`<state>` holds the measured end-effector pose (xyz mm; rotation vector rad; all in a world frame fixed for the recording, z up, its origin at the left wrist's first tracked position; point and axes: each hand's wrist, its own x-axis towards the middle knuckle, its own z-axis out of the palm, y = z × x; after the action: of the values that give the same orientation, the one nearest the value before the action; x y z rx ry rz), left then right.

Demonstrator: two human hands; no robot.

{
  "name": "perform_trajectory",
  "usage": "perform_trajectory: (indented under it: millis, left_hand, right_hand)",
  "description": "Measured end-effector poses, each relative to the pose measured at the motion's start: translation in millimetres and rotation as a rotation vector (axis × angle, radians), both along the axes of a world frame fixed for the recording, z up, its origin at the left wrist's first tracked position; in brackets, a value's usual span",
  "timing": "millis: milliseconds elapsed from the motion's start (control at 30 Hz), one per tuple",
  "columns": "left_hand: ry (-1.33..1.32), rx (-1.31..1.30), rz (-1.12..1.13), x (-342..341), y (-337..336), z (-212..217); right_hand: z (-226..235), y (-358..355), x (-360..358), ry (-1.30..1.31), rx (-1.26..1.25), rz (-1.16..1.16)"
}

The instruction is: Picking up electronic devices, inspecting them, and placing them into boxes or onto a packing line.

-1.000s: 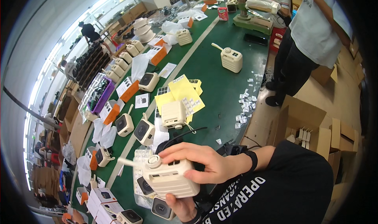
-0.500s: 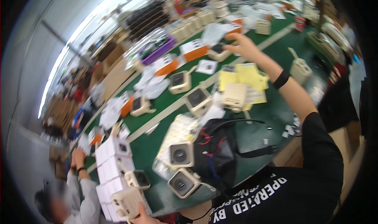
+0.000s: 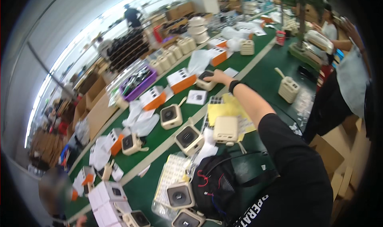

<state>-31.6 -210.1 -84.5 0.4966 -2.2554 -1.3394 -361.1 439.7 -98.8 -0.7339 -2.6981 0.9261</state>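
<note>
My right hand (image 3: 218, 77), with a black band at the wrist, is stretched far across the green table. Its fingers close on the edge of a cream boxy device (image 3: 202, 84) with a dark top, beside an orange-and-white box (image 3: 181, 80). My left hand is out of view. Close to my right forearm lie yellow sheets (image 3: 223, 110) and a cream device with its ribbed back up (image 3: 226, 130). More such devices, with dark square grilles and straps, stand nearby: one (image 3: 170, 116) left of the hand, another (image 3: 189, 138) nearer to me.
A black backpack (image 3: 215, 177) lies at the near edge beside a grilled device (image 3: 180, 195). White boxes (image 3: 105, 199) are stacked at lower left, near a co-worker. A purple bin (image 3: 139, 85) stands at the far side. Other people stand right, by a green machine (image 3: 303, 53).
My right hand has come down onto the cream device it was hovering beside. My left hand, earlier on a cream device at lower left, has left the view. The view has shifted.
</note>
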Motion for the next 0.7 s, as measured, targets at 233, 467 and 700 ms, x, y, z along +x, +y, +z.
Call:
perform_trajectory:
  millis: [233,467,700]
  left_hand:
    - [-0.147,-0.154,0.215,21.5,36.1,55.2]
    - [0.382,-0.130,0.352,36.6,29.3,65.6]
    - [0.425,0.122,-0.540,13.9,112.1,104.5]
  right_hand:
    - [13.7,-21.1,38.5,-0.081,0.304,-0.131]
    - [41.0,-24.6,64.7,0.207,-0.160,-0.153]
    - [157.1,-188.8,256.1,0.638,0.430,1.027]
